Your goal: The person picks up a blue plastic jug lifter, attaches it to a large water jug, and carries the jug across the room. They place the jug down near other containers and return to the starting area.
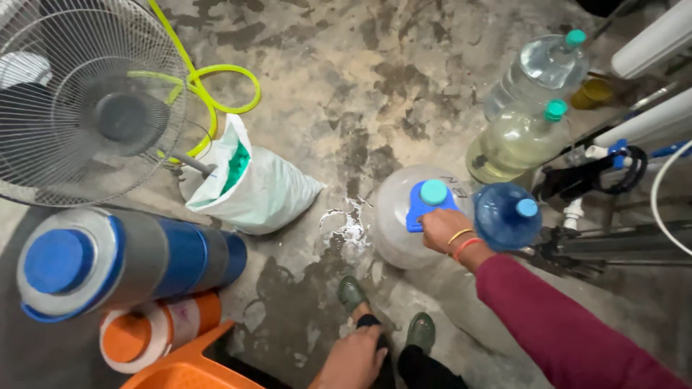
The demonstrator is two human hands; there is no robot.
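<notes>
My right hand [441,229] reaches out in a maroon sleeve with bangles at the wrist and grips the blue handle at the neck of a clear round water jug [398,216] with a teal cap, standing on the wet concrete floor. A blue water jug [504,216] stands right beside it, to the right. My left hand [355,361] rests low near my leg at the bottom of the view, fingers curled, holding nothing I can see. My two dark green shoes [351,293] stand just in front of the clear jug.
Two more capped jugs, one clear [544,68] and one with yellowish liquid [515,140], stand at the right by white pipes. A white sack [252,184] lies mid-left under a standing fan [79,101]. A blue and silver cylinder [122,259], an orange one [155,328], and a yellow hose [209,86] are at the left.
</notes>
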